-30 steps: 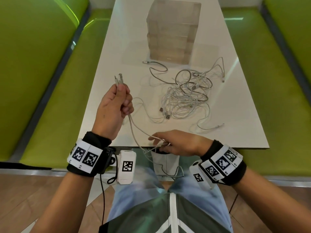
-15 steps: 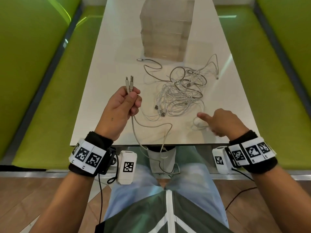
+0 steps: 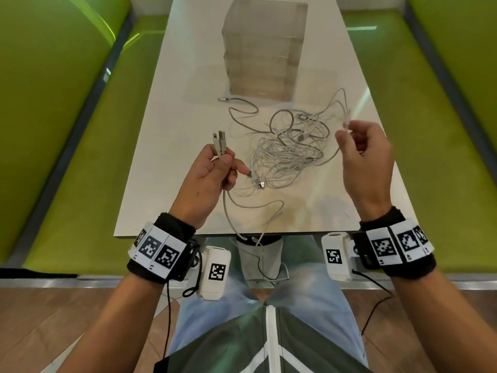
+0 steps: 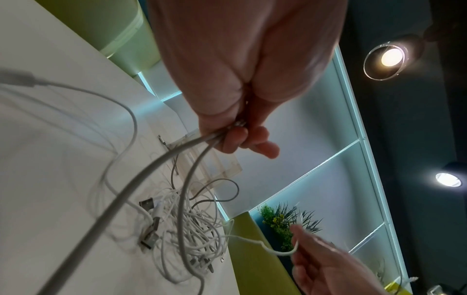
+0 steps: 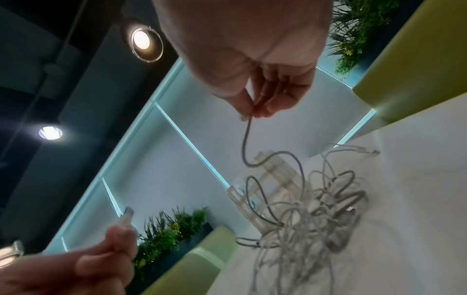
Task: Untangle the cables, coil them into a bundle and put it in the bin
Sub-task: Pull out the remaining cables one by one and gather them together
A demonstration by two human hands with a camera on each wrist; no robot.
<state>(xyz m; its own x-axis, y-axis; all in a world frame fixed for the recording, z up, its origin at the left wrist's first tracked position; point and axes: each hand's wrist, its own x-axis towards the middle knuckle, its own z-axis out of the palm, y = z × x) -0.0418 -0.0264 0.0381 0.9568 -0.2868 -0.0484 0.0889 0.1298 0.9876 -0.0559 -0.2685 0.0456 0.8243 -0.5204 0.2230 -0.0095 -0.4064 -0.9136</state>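
While the head view shows only the back of the right hand (image 3: 363,160), the right wrist view shows its thumb and fingertips (image 5: 255,107) pinching a thin white cable (image 5: 245,143) that rises from the tangle of cables (image 3: 290,154) on the white table (image 3: 166,125). The left hand (image 3: 212,181) is closed around two cable ends (image 3: 220,141), plugs sticking up above the fist; the left wrist view shows both cords (image 4: 161,163) leaving the fist underneath. They drop past the table edge, their far run hidden. The bin (image 3: 265,47), a translucent ribbed box, stands behind the pile.
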